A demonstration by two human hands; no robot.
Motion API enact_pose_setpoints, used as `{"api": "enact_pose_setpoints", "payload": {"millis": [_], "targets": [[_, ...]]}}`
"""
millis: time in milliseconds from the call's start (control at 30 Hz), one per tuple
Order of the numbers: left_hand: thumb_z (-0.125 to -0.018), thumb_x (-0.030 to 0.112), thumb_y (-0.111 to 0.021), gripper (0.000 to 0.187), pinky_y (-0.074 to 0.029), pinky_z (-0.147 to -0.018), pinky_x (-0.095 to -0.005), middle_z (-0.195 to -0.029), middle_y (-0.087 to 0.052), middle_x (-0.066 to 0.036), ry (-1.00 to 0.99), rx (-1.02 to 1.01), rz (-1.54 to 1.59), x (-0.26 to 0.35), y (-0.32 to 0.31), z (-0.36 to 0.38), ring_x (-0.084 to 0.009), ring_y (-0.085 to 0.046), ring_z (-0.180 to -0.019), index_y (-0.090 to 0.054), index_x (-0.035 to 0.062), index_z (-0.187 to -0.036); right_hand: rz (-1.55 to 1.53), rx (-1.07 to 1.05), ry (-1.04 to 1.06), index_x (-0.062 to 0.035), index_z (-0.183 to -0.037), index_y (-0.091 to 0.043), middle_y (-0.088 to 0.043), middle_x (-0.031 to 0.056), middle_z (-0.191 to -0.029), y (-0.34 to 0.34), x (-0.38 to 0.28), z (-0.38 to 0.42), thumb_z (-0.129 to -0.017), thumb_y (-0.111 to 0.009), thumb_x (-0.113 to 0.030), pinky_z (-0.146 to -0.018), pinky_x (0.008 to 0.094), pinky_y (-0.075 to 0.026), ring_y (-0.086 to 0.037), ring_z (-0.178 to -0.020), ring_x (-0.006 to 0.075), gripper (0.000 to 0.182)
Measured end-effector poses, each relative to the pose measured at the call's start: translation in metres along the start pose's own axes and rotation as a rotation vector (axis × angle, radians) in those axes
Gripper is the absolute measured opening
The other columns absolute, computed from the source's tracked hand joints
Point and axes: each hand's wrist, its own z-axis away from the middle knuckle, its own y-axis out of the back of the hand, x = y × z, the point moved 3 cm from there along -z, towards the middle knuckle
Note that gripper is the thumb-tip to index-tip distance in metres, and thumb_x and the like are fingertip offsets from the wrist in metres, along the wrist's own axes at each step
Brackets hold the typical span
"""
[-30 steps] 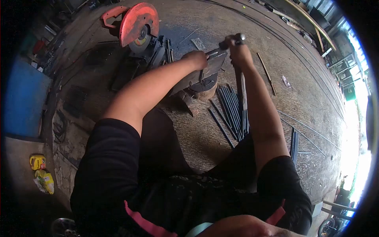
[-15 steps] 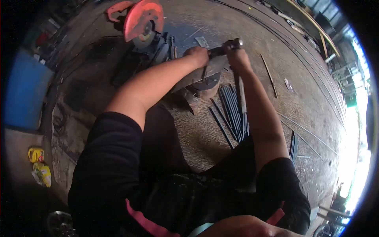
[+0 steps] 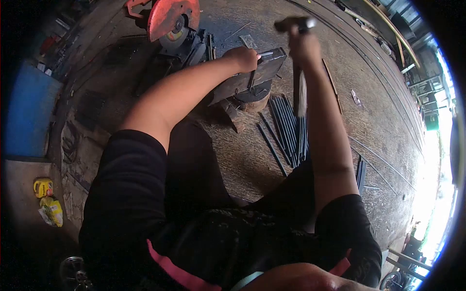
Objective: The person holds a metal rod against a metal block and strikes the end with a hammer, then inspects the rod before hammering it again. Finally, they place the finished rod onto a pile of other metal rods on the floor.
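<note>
Currently, the right hand (image 3: pixel 306 48) clenches a wooden-handled hammer (image 3: pixel 299 89) near a dark metal slab (image 3: pixel 264 73) over a round wooden block (image 3: pixel 255 103); a skewed swing could strike the left hand (image 3: pixel 244 60) at the slab, its finger hold unclear.

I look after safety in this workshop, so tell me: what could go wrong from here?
The hammer is up in the right hand while the bare left hand is at the top of the metal block: a stray blow might catch that hand. Separately, loose rods lie on the floor near the right leg and could roll underfoot.
</note>
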Motion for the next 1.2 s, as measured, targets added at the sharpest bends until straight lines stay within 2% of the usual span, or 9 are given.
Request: {"api": "enact_pose_setpoints", "payload": {"millis": [67,133,333,500,567,667,833,1000,1200], "targets": [[-0.097,0.033,-0.038,0.043,-0.048,-0.081,-0.0525,-0.098,-0.065,-0.025,0.008,-0.061,-0.028,0.005,0.001,0.001,-0.0419,-0.062,-0.091,-0.064,-0.0011,-0.097,0.179,-0.066,0.001,-0.0032,-0.091,-0.067,-0.062,0.0075,-0.065,-0.012,0.014,0.007,-0.087,-0.056,-0.051,-0.052,0.0321,-0.048,-0.058,-0.052,0.0159,0.05],[-0.098,0.033,-0.037,0.044,-0.048,-0.082,-0.0516,-0.098,-0.065,-0.024,-0.028,-0.046,-0.139,0.01,0.0,0.003,-0.0415,-0.063,-0.092,-0.064,-0.0012,-0.101,0.115,-0.432,-0.206,-0.0051,-0.103,-0.065,-0.064,0.0246,-0.107,-0.002,-0.005,0.031,-0.085,-0.057,-0.048,-0.087,0.0434,-0.048,-0.06,-0.108,0.0362,0.047],[-0.099,0.034,-0.036,0.046,-0.047,-0.082,-0.0515,-0.095,-0.064,-0.026,0.035,0.046,0.073,0.003,-0.002,-0.002,-0.0424,-0.062,-0.092,-0.065,-0.0025,-0.097,-0.153,-0.176,-0.158,-0.0004,-0.093,-0.063,-0.066,0.0157,-0.073,0.038,-0.025,0.005,-0.09,-0.054,-0.049,-0.063,0.038,-0.052,-0.068,-0.069,0.0261,0.049],[-0.098,0.033,-0.038,0.046,-0.047,-0.08,-0.0518,-0.094,-0.064,-0.027,0.055,0.026,0.098,0.0,-0.002,-0.004,-0.0436,-0.061,-0.09,-0.065,-0.0033,-0.09,-0.591,0.129,-0.238,-0.0092,-0.1,-0.057,-0.045,0.0009,-0.053,0.091,-0.087,0.01,-0.091,-0.058,-0.044,-0.038,0.0295,-0.036,-0.045,-0.041,0.0127,0.036],[-0.098,0.033,-0.039,0.045,-0.047,-0.08,-0.052,-0.094,-0.064,-0.027,0.036,0.029,0.096,0.0,-0.003,-0.004,-0.0439,-0.061,-0.089,-0.064,-0.0034,-0.089,-0.644,0.199,-0.095,-0.0012,-0.079,-0.059,-0.059,0.0048,-0.06,0.071,-0.073,0.015,-0.089,-0.058,-0.048,-0.048,0.0301,-0.046,-0.058,-0.052,0.0146,0.048],[-0.098,0.034,-0.039,0.045,-0.048,-0.08,-0.0514,-0.095,-0.064,-0.026,0.052,0.04,0.056,-0.004,-0.006,-0.005,-0.0435,-0.062,-0.091,-0.065,-0.0026,-0.093,0.106,0.018,-0.124,0.0035,-0.104,-0.062,-0.066,0.0272,-0.097,-0.003,0.006,0.012,-0.087,-0.055,-0.045,-0.081,0.0448,-0.051,-0.062,-0.097,0.0433,0.052],[-0.097,0.036,-0.04,0.045,-0.048,-0.086,-0.0493,-0.101,-0.064,-0.025,0.102,-0.085,-0.112,-0.024,-0.006,0.003,-0.0413,-0.062,-0.098,-0.066,-0.0003,-0.101,0.012,-0.41,-0.375,-0.0103,-0.112,-0.064,-0.065,0.0247,-0.105,0.004,0.001,0.03,-0.086,-0.052,-0.055,-0.089,0.0415,-0.047,-0.06,-0.107,0.0384,0.053],[-0.098,0.034,-0.037,0.043,-0.046,-0.085,-0.0506,-0.104,-0.061,-0.028,0.176,0.017,0.069,0.004,0.05,0.017,-0.0416,-0.06,-0.099,-0.062,0.0003,-0.106,-0.204,-0.03,-0.253,0.0006,-0.101,-0.062,-0.058,0.0095,-0.064,0.008,0.023,-0.007,-0.085,-0.059,-0.051,-0.049,0.0308,-0.048,-0.059,-0.055,0.0168,0.054],[-0.098,0.034,-0.035,0.045,-0.046,-0.086,-0.0506,-0.105,-0.062,-0.026,-0.035,-0.018,-0.108,-0.007,0.005,-0.004,-0.0424,-0.06,-0.099,-0.062,-0.0021,-0.104,-0.38,-0.069,-0.251,-0.0028,-0.108,-0.059,-0.053,0.0035,-0.059,0.027,0.003,0.001,-0.086,-0.061,-0.051,-0.046,0.029,-0.046,-0.055,-0.05,0.0148,0.053]]}}
